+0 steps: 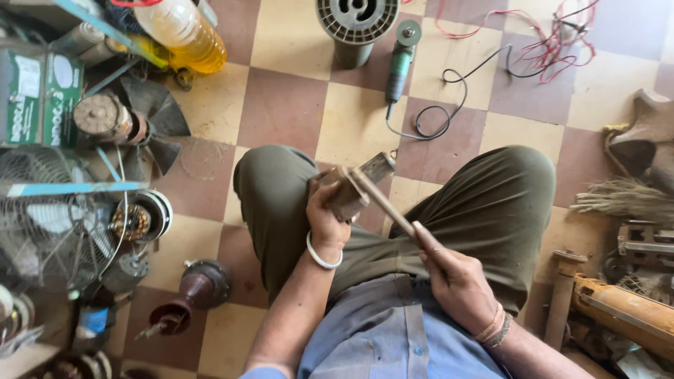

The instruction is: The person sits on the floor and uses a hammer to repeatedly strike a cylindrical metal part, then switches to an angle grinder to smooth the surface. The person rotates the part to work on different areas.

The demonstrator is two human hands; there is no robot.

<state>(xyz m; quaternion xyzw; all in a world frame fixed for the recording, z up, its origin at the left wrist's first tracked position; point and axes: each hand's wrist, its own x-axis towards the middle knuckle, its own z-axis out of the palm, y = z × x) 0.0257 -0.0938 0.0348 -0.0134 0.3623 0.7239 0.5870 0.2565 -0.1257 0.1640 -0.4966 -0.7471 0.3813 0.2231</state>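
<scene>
I sit cross-legged on a checkered tile floor. My left hand (325, 219), with a white bangle on the wrist, grips a small brown wooden block with a metal part (349, 191) above my lap. My right hand (449, 270) is closed around the wooden handle of a hammer (382, 202), whose metal head rests against the block's top. The two hands are about a hand's width apart.
A green angle grinder (399, 62) with its black cord lies ahead beside a grey ribbed cylinder (357, 22). Red wires (554, 38) trail at top right. Fan cages, a fan blade (156, 116), motor parts and an oil bottle (184, 31) crowd the left; tools and a broom (621, 200) sit right.
</scene>
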